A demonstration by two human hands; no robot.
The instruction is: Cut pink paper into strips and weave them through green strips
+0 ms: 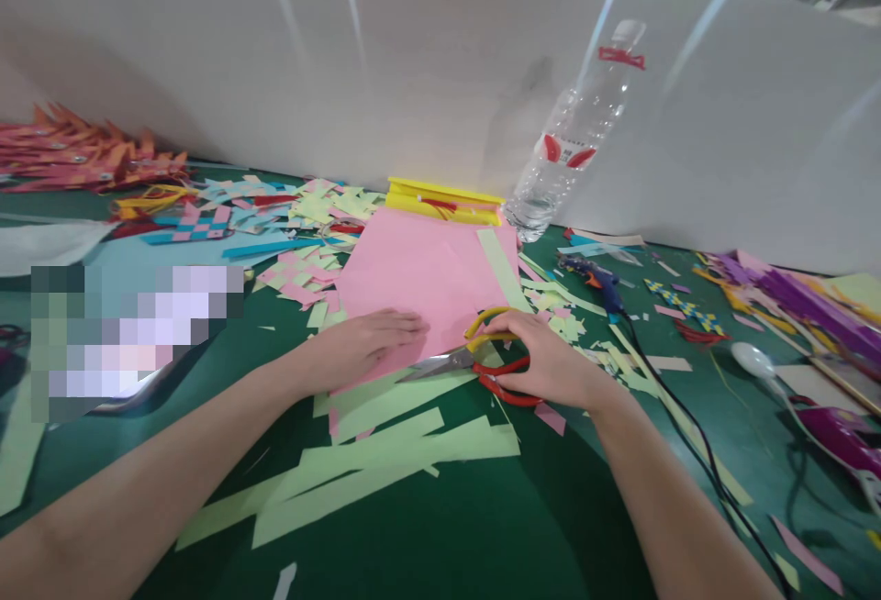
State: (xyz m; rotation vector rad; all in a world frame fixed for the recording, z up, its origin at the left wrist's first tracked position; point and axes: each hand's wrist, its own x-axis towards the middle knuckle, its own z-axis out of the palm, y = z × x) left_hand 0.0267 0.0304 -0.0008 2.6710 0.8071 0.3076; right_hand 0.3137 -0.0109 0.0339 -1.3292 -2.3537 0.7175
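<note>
A pink paper sheet (419, 274) lies on the green table (523, 527) in front of me. My left hand (364, 346) rests flat on its near left corner, fingers together and stretched out. My right hand (551, 360) is closed on scissors (474, 361) with one yellow and one red handle, blades pointing left at the sheet's near edge. Long light-green paper strips (385, 462) lie below both hands.
A clear water bottle (574, 146) leans against the white wall behind a yellow folded stack (444, 199). A blue glue gun (598, 281) with a black cord lies at right. Woven paper pieces and scraps (275, 233) cover the left; purple strips (805, 297) lie far right.
</note>
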